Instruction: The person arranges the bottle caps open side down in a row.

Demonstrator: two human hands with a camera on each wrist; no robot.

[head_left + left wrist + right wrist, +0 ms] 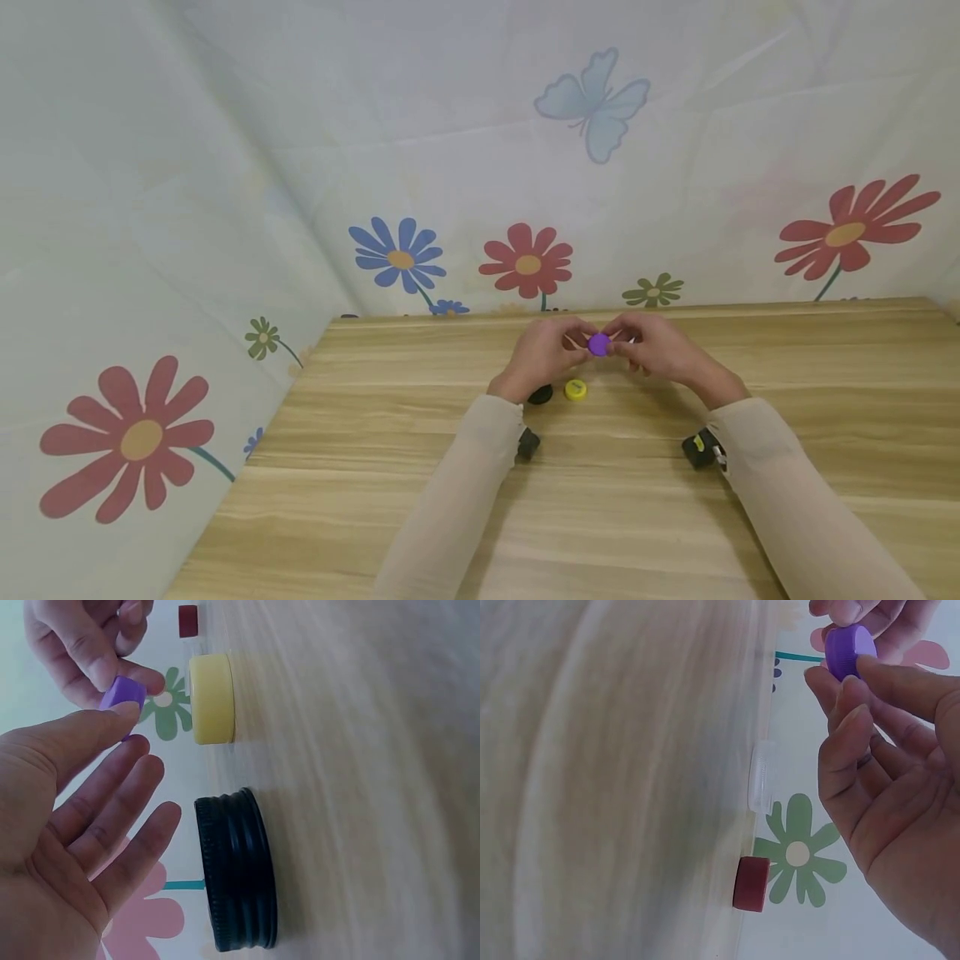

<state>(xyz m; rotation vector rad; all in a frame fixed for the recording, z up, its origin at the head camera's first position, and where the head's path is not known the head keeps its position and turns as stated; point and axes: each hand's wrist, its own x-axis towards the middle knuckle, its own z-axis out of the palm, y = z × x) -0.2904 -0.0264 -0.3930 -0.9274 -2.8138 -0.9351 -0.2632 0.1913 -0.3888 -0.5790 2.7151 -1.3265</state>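
Between my two hands, a small purple bottle cap (598,344) with a ribbed side is held up over the far part of the table. My left hand (543,354) pinches its left side between thumb and fingers, while the other fingers stay spread in the left wrist view. From the opposite side my right hand (656,346) pinches the same cap (847,651) by thumb and fingertips. A yellow cap (575,389) lies on the table just below the hands. Beside it is a wider black screw lid (238,870), partly covered by my left wrist in the head view.
A dark red cap (751,883) and a clear ribbed cap (760,778) stand on the wooden table (600,517), past the yellow one. White cloth (450,150) printed with flowers and a butterfly hangs behind the table's far edge and along its left side.
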